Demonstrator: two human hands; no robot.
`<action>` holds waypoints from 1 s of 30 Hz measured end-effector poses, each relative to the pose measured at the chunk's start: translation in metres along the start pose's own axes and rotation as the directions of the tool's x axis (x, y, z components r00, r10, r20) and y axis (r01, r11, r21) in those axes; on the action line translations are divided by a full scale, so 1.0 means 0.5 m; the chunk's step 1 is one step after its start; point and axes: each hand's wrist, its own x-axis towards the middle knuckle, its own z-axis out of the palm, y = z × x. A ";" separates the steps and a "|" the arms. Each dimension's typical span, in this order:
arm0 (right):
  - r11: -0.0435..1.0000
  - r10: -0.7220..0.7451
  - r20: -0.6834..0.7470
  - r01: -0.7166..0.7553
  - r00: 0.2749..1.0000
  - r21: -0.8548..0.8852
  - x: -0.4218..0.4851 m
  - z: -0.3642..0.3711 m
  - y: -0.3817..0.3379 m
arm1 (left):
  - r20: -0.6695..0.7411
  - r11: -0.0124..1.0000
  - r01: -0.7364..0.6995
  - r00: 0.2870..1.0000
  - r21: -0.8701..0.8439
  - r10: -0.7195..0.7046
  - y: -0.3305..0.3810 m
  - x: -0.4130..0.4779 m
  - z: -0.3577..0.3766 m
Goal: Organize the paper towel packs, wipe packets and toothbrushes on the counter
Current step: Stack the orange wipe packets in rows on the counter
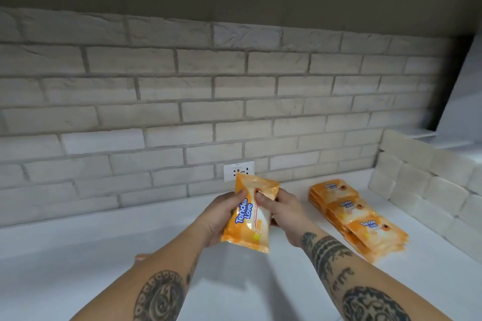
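Note:
An orange and white wipe packet (247, 227) is held up above the white counter (78, 255), its long side tilted toward the wall. My left hand (221, 214) grips its left edge, thumb on the front. My right hand (284, 214) holds the right edge, thumb pressed near the packet's top. To the right, several matching wipe packets (357, 219) lie in overlapping stacks in a row on the counter. A small orange corner (140, 258) peeks out behind my left forearm. No paper towel packs or toothbrushes are in view.
A white brick wall (182, 112) backs the counter, with a white power outlet (238, 172) just behind the held packet. A low brick ledge (422, 185) bounds the counter at the right, close to the stacked packets.

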 end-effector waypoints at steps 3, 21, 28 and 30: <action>0.999 0.052 -0.006 -0.052 0.999 0.012 -0.010 -0.029 -0.003 | 0.000 0.994 -0.064 0.998 0.094 0.064 -0.010 0.013 0.025; 0.988 0.037 -0.109 -0.052 0.993 -0.144 -0.029 -0.307 -0.012 | 0.127 0.828 -0.164 0.986 0.536 0.112 0.010 0.121 0.245; 0.999 -0.013 -0.238 0.023 0.971 0.038 0.018 -0.433 -0.018 | -0.018 0.983 -0.054 0.998 0.174 0.058 0.001 0.184 0.322; 0.999 -0.014 -0.245 0.022 0.970 0.029 0.028 -0.465 -0.011 | -0.014 0.992 -0.021 1.000 0.127 0.022 -0.016 0.199 0.345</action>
